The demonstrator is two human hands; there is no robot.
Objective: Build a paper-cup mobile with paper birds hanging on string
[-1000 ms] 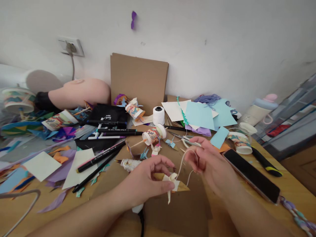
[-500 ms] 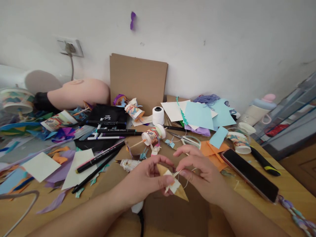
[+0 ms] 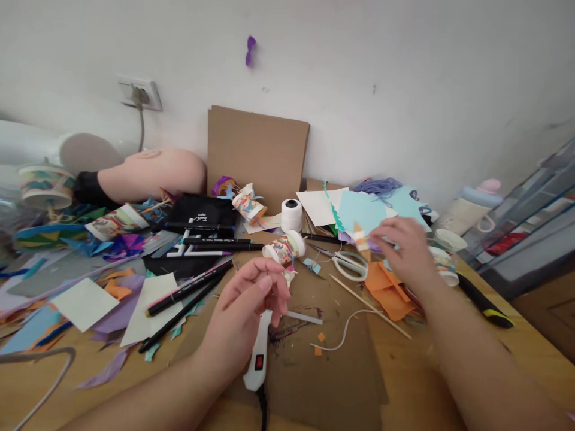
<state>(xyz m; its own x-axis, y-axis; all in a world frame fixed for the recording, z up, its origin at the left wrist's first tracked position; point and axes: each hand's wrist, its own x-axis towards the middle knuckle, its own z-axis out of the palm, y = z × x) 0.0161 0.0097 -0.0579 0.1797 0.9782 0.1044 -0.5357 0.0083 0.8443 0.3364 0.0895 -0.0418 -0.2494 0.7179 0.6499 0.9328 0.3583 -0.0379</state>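
Near part of mat lying open; glue gun, string, skewer cluttering its mid; markers blocking L, scissors crowding far edge.

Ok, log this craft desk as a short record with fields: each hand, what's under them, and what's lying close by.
Left hand: fingers curled, raised above the glue gun; unclear whether it holds anything
Right hand: grip pinched on a small paper cone, above the scissors
Surface: cardboard sheet on a wooden table
Loose on cardboard: string, skewer
Nearby: orange paper, markers, thread spool
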